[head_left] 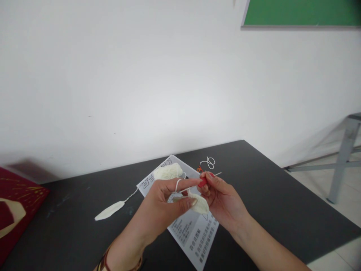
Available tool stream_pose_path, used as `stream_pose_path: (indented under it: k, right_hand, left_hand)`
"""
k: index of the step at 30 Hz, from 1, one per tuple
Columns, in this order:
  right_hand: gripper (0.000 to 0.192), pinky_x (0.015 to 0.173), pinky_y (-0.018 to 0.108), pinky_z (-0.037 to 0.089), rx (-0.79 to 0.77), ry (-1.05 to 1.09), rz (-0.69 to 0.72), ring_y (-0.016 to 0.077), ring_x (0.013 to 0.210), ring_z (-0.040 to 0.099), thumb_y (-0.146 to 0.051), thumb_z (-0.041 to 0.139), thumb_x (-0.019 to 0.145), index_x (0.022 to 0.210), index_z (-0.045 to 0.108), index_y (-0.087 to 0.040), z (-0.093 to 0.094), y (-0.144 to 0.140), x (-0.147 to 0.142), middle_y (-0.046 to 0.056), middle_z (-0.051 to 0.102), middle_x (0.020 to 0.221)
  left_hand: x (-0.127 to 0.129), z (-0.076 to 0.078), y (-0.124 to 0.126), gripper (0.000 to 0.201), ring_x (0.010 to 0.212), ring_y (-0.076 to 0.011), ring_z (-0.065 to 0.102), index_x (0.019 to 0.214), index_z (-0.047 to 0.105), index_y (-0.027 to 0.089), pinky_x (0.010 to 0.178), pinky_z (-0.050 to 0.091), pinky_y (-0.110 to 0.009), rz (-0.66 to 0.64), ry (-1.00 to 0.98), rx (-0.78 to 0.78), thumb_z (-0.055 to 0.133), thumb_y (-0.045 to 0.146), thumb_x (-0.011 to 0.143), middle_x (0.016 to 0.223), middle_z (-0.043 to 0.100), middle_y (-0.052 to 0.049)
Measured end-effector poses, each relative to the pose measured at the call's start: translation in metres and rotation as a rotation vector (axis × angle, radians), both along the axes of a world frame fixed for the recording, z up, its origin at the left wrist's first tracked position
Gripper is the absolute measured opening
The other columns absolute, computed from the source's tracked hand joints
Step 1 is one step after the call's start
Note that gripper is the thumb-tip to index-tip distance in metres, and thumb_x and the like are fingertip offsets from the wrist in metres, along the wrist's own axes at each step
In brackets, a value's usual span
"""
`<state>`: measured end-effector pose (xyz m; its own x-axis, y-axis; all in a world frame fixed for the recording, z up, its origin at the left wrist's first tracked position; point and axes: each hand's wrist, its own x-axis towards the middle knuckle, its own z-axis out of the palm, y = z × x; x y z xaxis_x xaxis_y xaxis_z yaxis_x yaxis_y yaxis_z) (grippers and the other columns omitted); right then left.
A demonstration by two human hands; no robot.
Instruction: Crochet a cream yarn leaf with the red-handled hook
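Observation:
My left hand (pixel 163 205) pinches a small cream crocheted piece (pixel 199 205) between thumb and fingers, with cream yarn (pixel 178 184) looped over its outstretched index finger. My right hand (pixel 222 197) grips a crochet hook by its red handle (pixel 202 182), the metal end (pixel 217 174) pointing up and right. The two hands meet above a printed instruction sheet (pixel 194 233) on the black table (pixel 267 195). A ball of cream yarn (pixel 168 171) lies on the sheet's far corner.
A finished cream petal (pixel 109 210) with a yarn tail lies on the table to the left. A loose yarn scrap (pixel 209 162) sits behind the hands. A dark red box (pixel 17 207) is at the left edge. A grey table leg (pixel 342 162) stands on the floor at the right.

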<state>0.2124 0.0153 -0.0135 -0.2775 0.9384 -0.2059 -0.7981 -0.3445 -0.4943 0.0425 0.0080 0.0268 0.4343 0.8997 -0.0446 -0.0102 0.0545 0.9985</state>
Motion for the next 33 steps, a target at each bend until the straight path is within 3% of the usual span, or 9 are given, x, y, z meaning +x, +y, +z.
stream_pose_path:
  k: [4, 8, 19, 33]
  right_hand:
    - [0.018, 0.047, 0.012, 0.050, 0.007, -0.018, -0.012, 0.0051, 0.045, 0.058, -0.024, 0.084, 0.065, 0.074, 0.073, -0.013, 0.000, 0.001, -0.001, -0.001, 0.068, 0.054]
    - [0.016, 0.046, 0.014, 0.049, 0.041, -0.037, -0.043, 0.0052, 0.043, 0.053, -0.025, 0.081, 0.068, 0.072, 0.072, -0.012, 0.001, 0.002, 0.000, -0.002, 0.064, 0.052]
    - [0.014, 0.041, 0.015, 0.039, 0.111, -0.083, -0.088, 0.0053, 0.042, 0.045, -0.025, 0.077, 0.072, 0.071, 0.068, -0.013, 0.001, 0.002, 0.005, -0.003, 0.057, 0.050]
    - [0.015, 0.041, 0.017, 0.036, 0.137, -0.133, -0.101, 0.0056, 0.042, 0.042, -0.025, 0.076, 0.071, 0.069, 0.068, -0.013, 0.004, 0.002, 0.008, -0.002, 0.056, 0.050]
  left_hand:
    - [0.000, -0.002, 0.001, 0.032, 0.071, -0.0104, 0.051, 0.102, 0.075, 0.028, 0.069, 0.040, -0.024, 0.012, -0.076, -0.094, 0.078, 0.023, 0.070, 0.077, 0.063, 0.002]
    - [-0.001, -0.003, 0.002, 0.028, 0.074, -0.0110, 0.056, 0.100, 0.076, 0.027, 0.073, 0.042, -0.025, -0.004, -0.173, -0.172, 0.077, 0.023, 0.072, 0.087, 0.071, -0.001]
    - [-0.007, 0.002, -0.004, 0.022, 0.081, -0.0165, 0.056, 0.094, 0.078, 0.028, 0.074, 0.041, -0.028, 0.058, -0.063, 0.013, 0.077, 0.026, 0.073, 0.083, 0.066, -0.003]
    - [-0.012, 0.006, -0.003, 0.024, 0.078, -0.0172, 0.054, 0.100, 0.076, 0.026, 0.071, 0.040, -0.030, -0.008, 0.000, 0.069, 0.072, 0.029, 0.077, 0.080, 0.063, -0.003]
